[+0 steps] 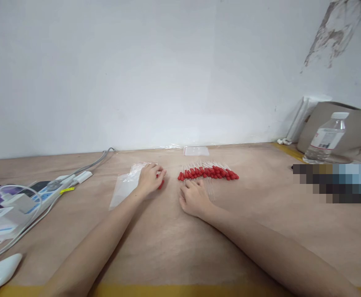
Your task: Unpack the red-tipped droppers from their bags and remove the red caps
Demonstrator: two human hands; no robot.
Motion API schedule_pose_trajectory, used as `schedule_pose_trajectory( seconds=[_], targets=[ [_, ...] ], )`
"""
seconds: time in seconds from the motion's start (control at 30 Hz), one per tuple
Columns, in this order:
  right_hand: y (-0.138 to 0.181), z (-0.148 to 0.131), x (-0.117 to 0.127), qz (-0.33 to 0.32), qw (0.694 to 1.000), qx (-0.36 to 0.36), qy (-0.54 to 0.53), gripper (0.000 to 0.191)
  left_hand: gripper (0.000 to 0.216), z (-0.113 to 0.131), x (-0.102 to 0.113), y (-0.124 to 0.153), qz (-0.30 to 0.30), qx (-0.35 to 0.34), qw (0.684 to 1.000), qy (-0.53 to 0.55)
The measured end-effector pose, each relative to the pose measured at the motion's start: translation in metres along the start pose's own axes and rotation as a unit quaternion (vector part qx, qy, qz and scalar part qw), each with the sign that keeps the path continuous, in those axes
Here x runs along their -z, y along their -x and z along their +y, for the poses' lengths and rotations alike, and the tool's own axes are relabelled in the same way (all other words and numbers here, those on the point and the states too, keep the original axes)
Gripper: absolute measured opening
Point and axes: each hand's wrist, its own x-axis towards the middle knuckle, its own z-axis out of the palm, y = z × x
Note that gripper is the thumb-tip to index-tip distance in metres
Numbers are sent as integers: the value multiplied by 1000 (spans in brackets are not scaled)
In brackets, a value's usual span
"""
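Note:
A row of thin pale sticks with red tips (208, 172) lies across the middle of the table, the tips towards me. My left hand (150, 179) is left of that row, over the edge of some clear plastic bags (123, 187). Its fingers are curled around a few red-tipped sticks (160, 185), whose red ends show under the thumb and fingers. Just in front of the row rests my right hand (195, 198), fingers bent and close together, next to thin clear stems (211, 189). What lies under its fingertips is hidden.
A small clear bag (196, 151) lies by the wall. At left are a power strip (49, 196), chargers, cables and a white mouse-like object (1, 272). To the right stand a water bottle (327, 138) and a grey bag (359, 128), near a blurred-out patch.

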Motion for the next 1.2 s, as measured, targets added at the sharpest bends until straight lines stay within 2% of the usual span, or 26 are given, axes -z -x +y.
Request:
schedule_pose_trajectory(
  seconds=[0.17, 0.27, 0.47, 0.6, 0.77, 0.87, 0.93, 1.03, 1.1, 1.2],
  targets=[
    [4, 2, 1, 3, 999, 10, -34, 25, 28, 28, -12, -18, -113, 21, 993, -10],
    [7, 8, 4, -4, 997, 30, -70, 22, 29, 35, -24, -30, -149, 44, 988, -6],
    [9, 22, 12, -19, 990, 115, -79, 35, 24, 39, -35, -41, -183, 78, 980, -1],
    [8, 25, 8, -53, 986, 137, -80, 44, 30, 40, -33, -41, -161, 104, 981, 5],
    [4, 21, 1, -110, 983, 119, -92, 57, 25, 34, -18, -35, -92, 141, 986, 10],
    [1, 13, -6, -132, 982, 96, -93, 68, 19, 29, -7, -20, -61, 131, 989, 16],
    [-1, 7, -9, -135, 983, 79, -93, 72, 16, 27, -1, -5, -38, 102, 994, 27],
    [-4, 4, -9, -93, 989, 70, -96, 67, 13, 24, 3, 20, 8, 27, 998, 54],
    [-6, 8, -4, -28, 993, 51, -105, 53, 13, 22, 4, 36, 31, -16, 997, 67],
    [-3, 24, 11, 90, 986, -24, -135, 33, 13, 22, 4, 53, 50, -65, 992, 95]
  ],
)
